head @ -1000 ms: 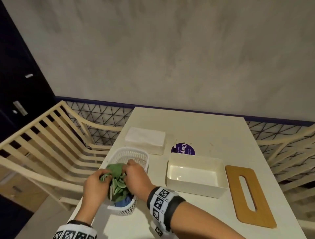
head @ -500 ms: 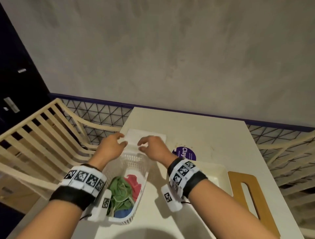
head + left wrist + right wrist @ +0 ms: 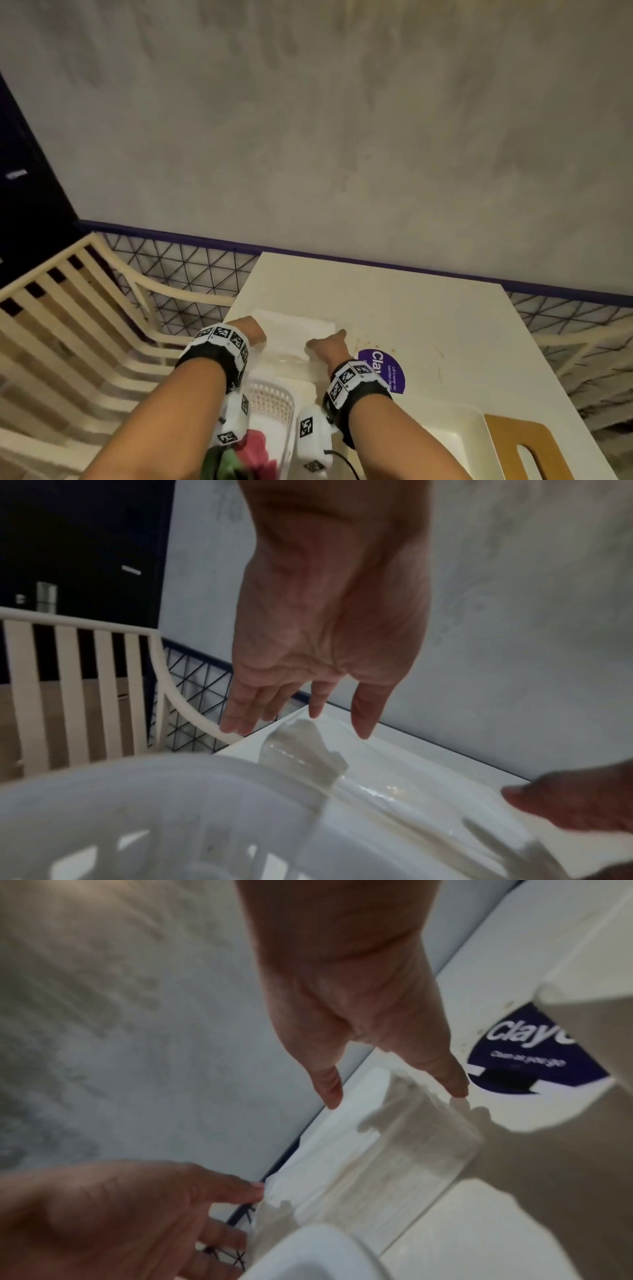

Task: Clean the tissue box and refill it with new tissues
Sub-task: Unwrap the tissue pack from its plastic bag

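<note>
A white tissue pack (image 3: pixel 294 330) in clear wrap lies flat at the table's far left, beyond the basket. My left hand (image 3: pixel 251 330) is at its left end with straight fingers (image 3: pixel 363 718) spread over the crinkled wrap (image 3: pixel 301 748). At the pack's right end (image 3: pixel 394 1137) my right hand (image 3: pixel 327 342) has its thumb and fingers (image 3: pixel 455 1080) extended down to the corner. Neither hand has closed round the pack. The open white tissue box (image 3: pixel 455 435) sits at lower right, with its wooden slotted lid (image 3: pixel 513 452) beside it.
A white slotted basket (image 3: pixel 274 404) with green and red cloths (image 3: pixel 253 452) stands under my forearms. A purple round sticker (image 3: pixel 383 370) lies on the table right of the pack. A slatted chair (image 3: pixel 68 342) stands left of the table, and the wall is just beyond.
Both hands let go of the green cloth in the basket and reached forward over it to the two ends of the tissue pack.
</note>
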{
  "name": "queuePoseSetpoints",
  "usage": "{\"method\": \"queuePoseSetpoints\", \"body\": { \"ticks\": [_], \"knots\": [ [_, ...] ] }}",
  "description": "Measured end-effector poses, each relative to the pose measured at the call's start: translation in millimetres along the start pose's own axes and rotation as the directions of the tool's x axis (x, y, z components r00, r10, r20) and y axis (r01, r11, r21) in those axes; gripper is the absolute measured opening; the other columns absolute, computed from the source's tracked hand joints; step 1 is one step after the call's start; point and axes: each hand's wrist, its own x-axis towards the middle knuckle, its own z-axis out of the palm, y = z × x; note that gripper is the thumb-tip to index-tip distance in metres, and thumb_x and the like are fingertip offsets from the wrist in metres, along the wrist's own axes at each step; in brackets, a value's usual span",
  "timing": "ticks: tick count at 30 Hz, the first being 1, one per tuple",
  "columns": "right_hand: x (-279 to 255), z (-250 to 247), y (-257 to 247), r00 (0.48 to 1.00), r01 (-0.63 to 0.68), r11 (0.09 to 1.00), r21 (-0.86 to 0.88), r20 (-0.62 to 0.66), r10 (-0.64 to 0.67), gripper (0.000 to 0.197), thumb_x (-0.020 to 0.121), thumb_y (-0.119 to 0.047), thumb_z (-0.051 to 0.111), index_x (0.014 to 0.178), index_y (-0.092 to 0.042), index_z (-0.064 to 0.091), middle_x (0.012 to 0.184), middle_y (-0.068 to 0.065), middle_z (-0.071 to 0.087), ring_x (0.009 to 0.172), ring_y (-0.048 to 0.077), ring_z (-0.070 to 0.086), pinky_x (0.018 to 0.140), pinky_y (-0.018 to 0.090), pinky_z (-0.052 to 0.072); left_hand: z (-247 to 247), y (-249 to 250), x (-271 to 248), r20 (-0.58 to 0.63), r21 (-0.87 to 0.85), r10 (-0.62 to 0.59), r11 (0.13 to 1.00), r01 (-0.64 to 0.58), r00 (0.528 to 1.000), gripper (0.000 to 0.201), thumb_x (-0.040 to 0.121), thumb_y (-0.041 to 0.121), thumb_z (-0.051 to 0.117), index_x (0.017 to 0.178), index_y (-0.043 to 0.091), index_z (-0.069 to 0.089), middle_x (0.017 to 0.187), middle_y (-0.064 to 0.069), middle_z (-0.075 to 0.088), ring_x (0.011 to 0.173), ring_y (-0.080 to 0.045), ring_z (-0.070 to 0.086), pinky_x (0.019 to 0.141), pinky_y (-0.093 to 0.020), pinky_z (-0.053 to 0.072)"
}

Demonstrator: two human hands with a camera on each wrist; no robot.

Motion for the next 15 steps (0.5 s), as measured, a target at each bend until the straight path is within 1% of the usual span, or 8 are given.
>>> {"method": "queuePoseSetpoints", "body": {
  "ticks": [2,4,6,7,9,11,13,15],
  "knots": [
    [9,2,5,0.997,-0.072,0.997,0.032,-0.015,0.072,0.086,0.087,-0.023,0.058,0.141,0.007,-0.002,0.143,0.02,0.036,0.128,0.032,0.041,0.104,0.036,0.039,3,-3,7,0.028,0.021,-0.023,1.0,0.022,0.999,0.04,0.089,0.024,0.051,0.125,0.006,0.053,0.133,-0.012,0.054,0.119,-0.027,0.052,0.094,-0.03,0.041],
    [14,1,10,0.997,-0.068,0.998,0.016,-0.042,0.068,0.071,0.088,-0.027,0.057,0.136,0.012,0.021,0.133,0.02,0.049,0.119,0.032,0.05,0.097,0.036,0.045,3,-2,10,0.005,0.001,-0.022,1.0,0.022,1.0,0.038,0.09,0.021,0.049,0.124,0.004,0.053,0.13,-0.014,0.055,0.118,-0.028,0.053,0.094,-0.03,0.042],
    [12,-1,13,0.997,-0.025,1.0,0.01,-0.073,0.026,0.052,0.087,-0.028,0.058,0.121,0.01,0.047,0.12,0.02,0.059,0.109,0.034,0.057,0.091,0.037,0.048,-1,1,8,-0.047,-0.041,-0.036,0.999,0.034,0.998,0.04,0.091,0.019,0.046,0.127,0.0,0.048,0.13,-0.017,0.054,0.118,-0.03,0.053,0.093,-0.031,0.043],
    [10,-2,13,0.995,-0.012,1.0,0.024,-0.101,0.015,0.046,0.086,-0.027,0.059,0.114,0.008,0.054,0.117,0.019,0.061,0.106,0.034,0.058,0.09,0.037,0.049,-5,5,5,-0.064,-0.074,-0.044,0.996,0.039,0.997,0.041,0.093,0.019,0.045,0.128,-0.003,0.046,0.131,-0.018,0.052,0.119,-0.031,0.052,0.093,-0.031,0.043],
    [2,-6,10,0.987,0.0,0.999,0.05,-0.16,0.008,0.045,0.081,-0.031,0.061,0.111,0.002,0.057,0.119,0.018,0.06,0.105,0.035,0.057,0.091,0.039,0.049,-15,10,-4,-0.125,-0.153,-0.051,0.988,0.032,0.991,0.041,0.094,0.021,0.046,0.127,-0.004,0.045,0.134,-0.019,0.05,0.119,-0.031,0.051,0.093,-0.032,0.043],
    [-9,-13,2,0.977,0.063,0.995,0.072,-0.207,-0.047,0.054,0.078,-0.041,0.06,0.118,-0.005,0.052,0.126,0.016,0.053,0.111,0.036,0.051,0.095,0.04,0.043,-27,14,-13,-0.182,-0.223,-0.055,0.975,0.013,0.982,0.045,0.093,0.027,0.048,0.128,-0.003,0.045,0.137,-0.019,0.048,0.12,-0.033,0.05,0.096,-0.034,0.042],
    [-29,-29,-12,0.954,0.2,0.968,0.151,-0.254,-0.158,0.052,0.081,-0.044,0.06,0.12,-0.012,0.046,0.129,0.015,0.044,0.113,0.036,0.046,0.092,0.039,0.04,-37,16,-29,-0.223,-0.298,-0.026,0.954,-0.042,0.974,0.054,0.092,0.03,0.051,0.135,0.001,0.038,0.143,-0.018,0.042,0.126,-0.033,0.045,0.101,-0.036,0.038],
    [-59,-53,-26,0.903,0.38,0.891,0.247,-0.309,-0.299,0.041,0.082,-0.044,0.061,0.11,-0.019,0.044,0.127,0.013,0.042,0.105,0.031,0.05,0.091,0.039,0.045,-45,17,-53,-0.273,-0.358,0.016,0.926,-0.117,0.962,0.062,0.09,0.033,0.055,0.14,0.007,0.03,0.147,-0.015,0.038,0.129,-0.032,0.041,0.104,-0.038,0.036]
  ]
}}
